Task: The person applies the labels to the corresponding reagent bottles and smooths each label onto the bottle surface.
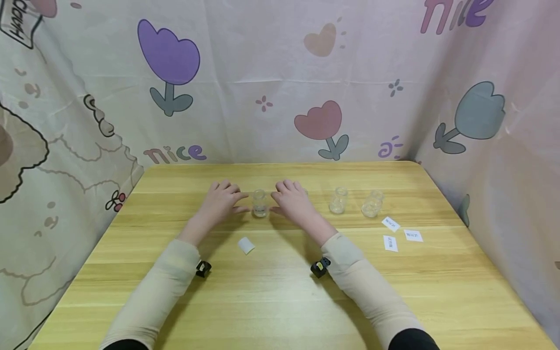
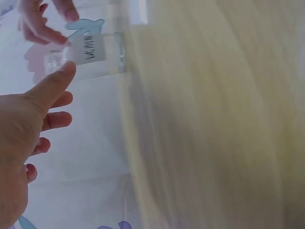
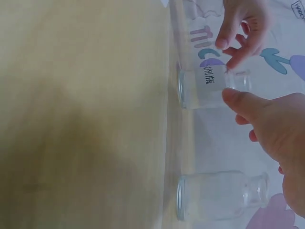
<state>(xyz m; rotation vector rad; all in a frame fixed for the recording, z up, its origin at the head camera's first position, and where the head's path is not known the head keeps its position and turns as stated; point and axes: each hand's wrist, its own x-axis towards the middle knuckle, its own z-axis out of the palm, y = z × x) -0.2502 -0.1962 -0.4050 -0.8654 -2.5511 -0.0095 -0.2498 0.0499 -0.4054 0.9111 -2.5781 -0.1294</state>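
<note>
The left hand [image 1: 220, 201] and the right hand [image 1: 294, 201] flank a labelled bottle [image 1: 260, 204], thumbs and forefingers pointing in from left and right. The left fingers [image 2: 58, 120] are loosely spread and bent, pinching nothing; the right thumb and forefinger also stand apart, the remaining fingers partly hidden behind the hand in its own wrist view. The head view shows slim gaps between fingertips and glass; in the wrist views some tips overlap the bottle, so I cannot tell whether any touch. It stands upright on the table [image 1: 262, 306], its label's dark characters too small to read from the head. Right of it is a second bottle [image 3: 214, 195], almost wholly hidden by the right hand in the head view. Further right stand a third bottle [image 1: 338, 201] and a fourth bottle [image 1: 373, 203], with three printed cards [image 1: 413, 236] on their near right side. A white slip [image 1: 246, 245] lies on the near side, between the forearms. Both sleeves [image 1: 153, 291] are cut off at the near edge.
</note>
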